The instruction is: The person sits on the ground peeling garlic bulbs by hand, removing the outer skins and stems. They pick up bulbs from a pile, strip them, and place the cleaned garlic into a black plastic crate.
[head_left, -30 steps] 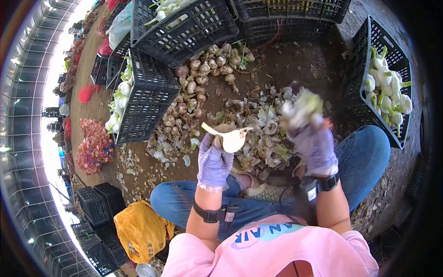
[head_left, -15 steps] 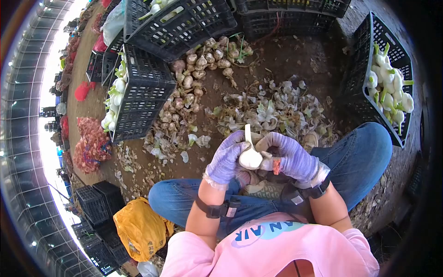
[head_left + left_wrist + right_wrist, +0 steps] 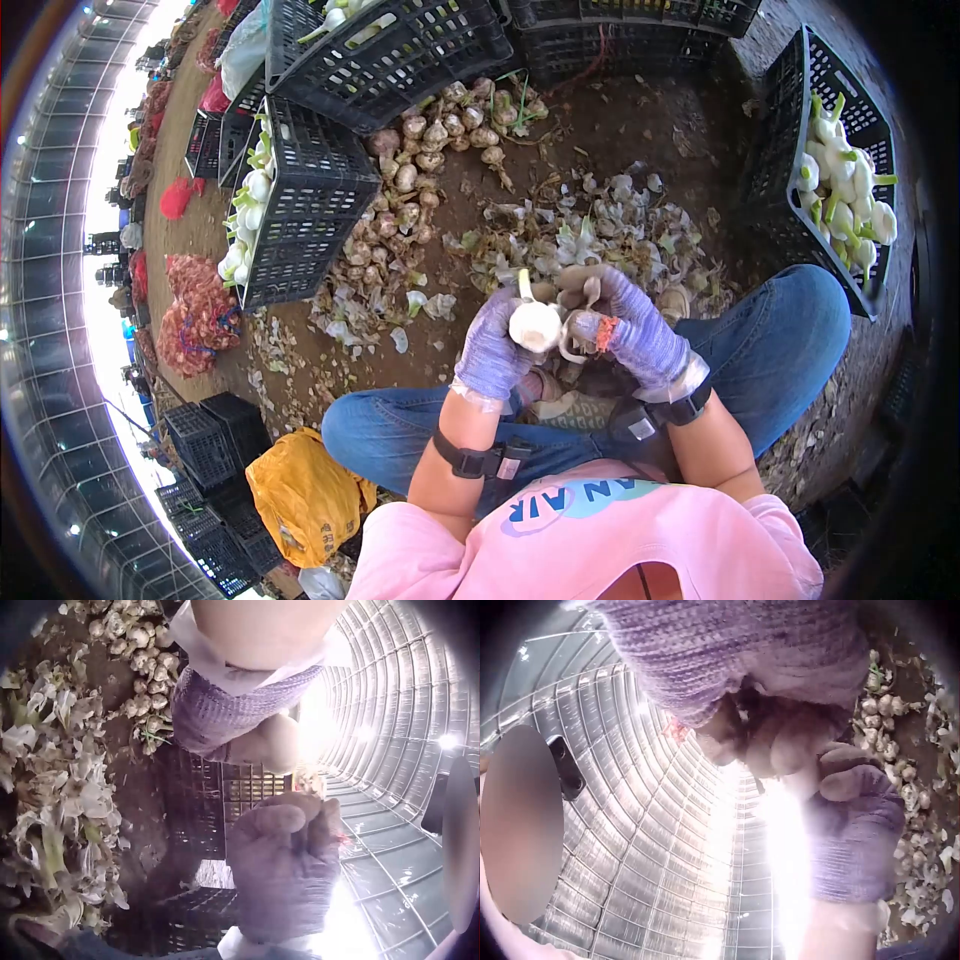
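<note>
A peeled white garlic bulb [image 3: 535, 327], its short stem pointing up and away, is gripped in my left hand [image 3: 490, 350], which wears a purple knit glove. Close on its right, my right hand [image 3: 640, 335], gloved the same and with orange tape on a digit, has its fingers curled in. A pale curling strip of garlic skin [image 3: 570, 346] hangs at those fingertips, pinched beside the bulb. In the left wrist view the right hand [image 3: 285, 862] faces the camera with bent fingers; the bulb is hidden there. The right wrist view shows the left hand [image 3: 855, 832] close to the right fingertips.
Beyond the hands lies a heap of garlic skins [image 3: 600, 235], with unpeeled garlic bulbs [image 3: 430, 150] farther left. Black crates of peeled garlic stand left [image 3: 315, 200] and right [image 3: 785, 170]. A yellow bag [image 3: 305, 495] rests near the left knee.
A second ago the right hand was out to the right with a blurred whitish-green bunch; it came in to the bulb. Since half a second ago, the bulb has turned and shifted slightly left.
</note>
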A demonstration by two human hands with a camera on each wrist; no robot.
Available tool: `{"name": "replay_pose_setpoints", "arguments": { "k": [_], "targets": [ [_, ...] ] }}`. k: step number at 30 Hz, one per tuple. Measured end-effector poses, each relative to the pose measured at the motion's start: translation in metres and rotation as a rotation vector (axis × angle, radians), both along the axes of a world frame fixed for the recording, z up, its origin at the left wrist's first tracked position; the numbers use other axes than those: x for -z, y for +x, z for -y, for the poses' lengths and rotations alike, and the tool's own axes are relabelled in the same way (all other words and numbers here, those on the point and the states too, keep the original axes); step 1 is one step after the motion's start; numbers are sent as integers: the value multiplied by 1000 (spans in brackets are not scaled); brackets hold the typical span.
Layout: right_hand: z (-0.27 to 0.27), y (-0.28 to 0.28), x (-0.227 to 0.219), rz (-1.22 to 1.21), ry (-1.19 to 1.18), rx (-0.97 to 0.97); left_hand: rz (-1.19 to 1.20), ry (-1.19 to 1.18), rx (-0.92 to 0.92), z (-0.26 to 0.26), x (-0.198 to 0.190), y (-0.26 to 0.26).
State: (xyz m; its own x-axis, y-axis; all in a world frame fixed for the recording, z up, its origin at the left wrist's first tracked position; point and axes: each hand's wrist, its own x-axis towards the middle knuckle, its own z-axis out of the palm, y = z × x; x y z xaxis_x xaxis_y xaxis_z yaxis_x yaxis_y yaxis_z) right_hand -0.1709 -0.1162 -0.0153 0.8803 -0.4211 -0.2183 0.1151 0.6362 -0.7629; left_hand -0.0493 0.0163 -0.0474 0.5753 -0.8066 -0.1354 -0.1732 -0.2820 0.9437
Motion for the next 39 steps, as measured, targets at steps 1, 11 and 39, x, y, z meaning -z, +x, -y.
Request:
{"name": "replay_pose_setpoints", "arguments": {
  "k": [1, 11, 39],
  "targets": [
    [2, -2, 9, -52, 41, -119, -326, -69, -84, -2, 5, 0],
    [-13, -10, 23, 240, 188, -79, -1225, -233, -666, 17, 13, 12],
    [19, 46, 90, -479, 209, 95, -14, 233, -397, 184, 191, 231]
  ]
}}
